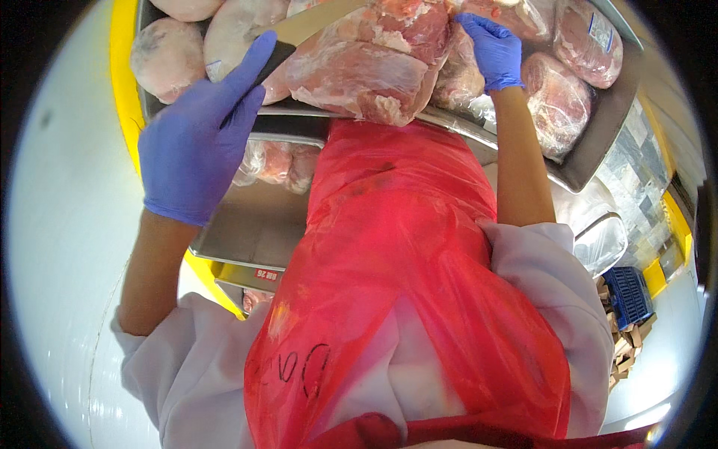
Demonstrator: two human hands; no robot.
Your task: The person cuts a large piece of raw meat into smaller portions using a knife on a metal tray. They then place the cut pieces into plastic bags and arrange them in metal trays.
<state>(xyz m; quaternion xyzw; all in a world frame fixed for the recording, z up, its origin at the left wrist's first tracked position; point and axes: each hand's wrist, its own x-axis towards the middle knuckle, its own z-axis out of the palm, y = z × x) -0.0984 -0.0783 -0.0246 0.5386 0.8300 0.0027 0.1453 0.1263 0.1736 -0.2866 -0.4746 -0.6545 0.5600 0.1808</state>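
Note:
My left hand [198, 146], in a blue glove, is closed around the black handle of a knife [318, 20]. The broad blade points up and right, lying over or just above the meat. A large raw piece of meat [359, 78] rests at the near edge of a metal tray [598, 142], partly overhanging it. My right hand [490, 49], also gloved in blue, is at the right side of this piece with its fingers bent together. The fingertips seem to pinch its edge, though the exact grip is hard to see.
Plastic-wrapped meat pieces [557, 105] fill the tray's right, with rounder pale ones [168, 60] at left. Below is another metal tray [243, 224] with meat. A yellow frame [123, 67] runs along the left. A blue crate [628, 295] stands at lower right.

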